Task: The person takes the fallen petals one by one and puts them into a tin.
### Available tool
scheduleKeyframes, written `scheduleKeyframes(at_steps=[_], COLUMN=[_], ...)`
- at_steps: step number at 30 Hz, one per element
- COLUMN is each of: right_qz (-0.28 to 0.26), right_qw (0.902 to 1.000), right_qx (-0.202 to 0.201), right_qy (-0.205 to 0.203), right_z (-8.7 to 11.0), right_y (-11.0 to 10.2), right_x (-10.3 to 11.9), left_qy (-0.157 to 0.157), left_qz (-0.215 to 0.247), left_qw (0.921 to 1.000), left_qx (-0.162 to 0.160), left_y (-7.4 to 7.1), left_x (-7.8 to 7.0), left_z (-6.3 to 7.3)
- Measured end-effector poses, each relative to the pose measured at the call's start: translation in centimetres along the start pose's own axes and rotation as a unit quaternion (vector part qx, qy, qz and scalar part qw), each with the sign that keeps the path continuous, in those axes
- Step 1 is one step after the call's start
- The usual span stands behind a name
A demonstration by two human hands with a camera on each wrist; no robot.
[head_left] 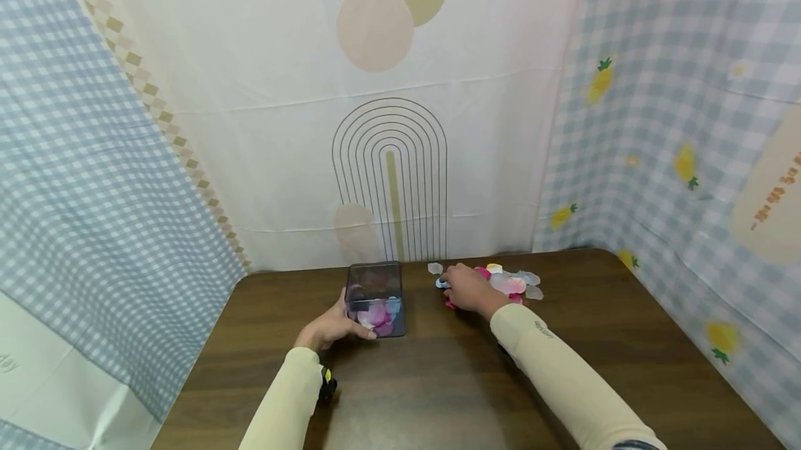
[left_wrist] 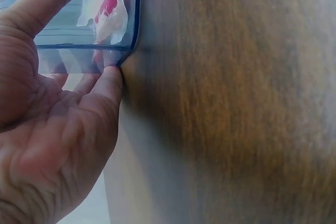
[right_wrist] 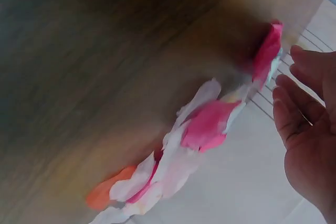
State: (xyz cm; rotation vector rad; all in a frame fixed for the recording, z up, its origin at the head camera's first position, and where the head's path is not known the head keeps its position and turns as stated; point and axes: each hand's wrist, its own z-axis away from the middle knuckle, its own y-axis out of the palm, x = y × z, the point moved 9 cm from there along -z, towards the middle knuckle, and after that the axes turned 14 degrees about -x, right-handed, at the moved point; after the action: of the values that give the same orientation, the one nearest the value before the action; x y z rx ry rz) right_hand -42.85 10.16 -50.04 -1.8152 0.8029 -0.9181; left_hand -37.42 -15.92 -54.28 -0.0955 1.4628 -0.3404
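Observation:
A clear, dark-tinted plastic box [head_left: 357, 297] stands on the table, with pink, white and pale blue petals [head_left: 377, 316] inside. My left hand [head_left: 328, 327] grips its left side, thumb along the near wall and fingers at the bottom edge [left_wrist: 107, 80]. To the right, my right hand [head_left: 466, 288] reaches down over the left end of a loose spread of artificial petals [head_left: 516, 285]. In the right wrist view its fingers [right_wrist: 286, 111] are loosely bent beside a bright pink petal [right_wrist: 268, 53], with nothing visible between them.
The brown wooden table [head_left: 432, 387] has its back edge against a white patterned curtain [head_left: 288, 179]. Checked cloth [head_left: 651, 186] hangs along the right side, and more on the left. One pale petal [head_left: 434, 268] lies apart behind the right hand.

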Motion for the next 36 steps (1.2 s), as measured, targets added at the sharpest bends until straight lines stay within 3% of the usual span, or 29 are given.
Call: scheduleKeyframes(at_steps=[7,14,25,36], right_qz=[0.002,-0.002,0.003,-0.01], right_qw=[0.9992,0.9995,0.9984,0.9997], right_qx=[0.022,0.0,0.026,-0.005], right_qy=[0.035,0.031,0.049,0.023], right_z=[-1.0,-1.4,-1.5,-1.2], right_y=[2.0,2.2,2.5,1.7], right_x=[-1.0,-1.7,-1.9,-1.9], left_qy=[-0.005,-0.011,-0.013,-0.013], left_qz=[-0.018,-0.022,-0.022,-0.028], left_qw=[0.9998,0.9997,0.9996,0.9993], left_qx=[0.002,-0.006,-0.014,-0.019], left_y=[-0.1,0.0,-0.4,-0.4], left_x=[-0.1,0.0,0.1,0.2], left_z=[0.1,0.1,-0.2,-0.2])
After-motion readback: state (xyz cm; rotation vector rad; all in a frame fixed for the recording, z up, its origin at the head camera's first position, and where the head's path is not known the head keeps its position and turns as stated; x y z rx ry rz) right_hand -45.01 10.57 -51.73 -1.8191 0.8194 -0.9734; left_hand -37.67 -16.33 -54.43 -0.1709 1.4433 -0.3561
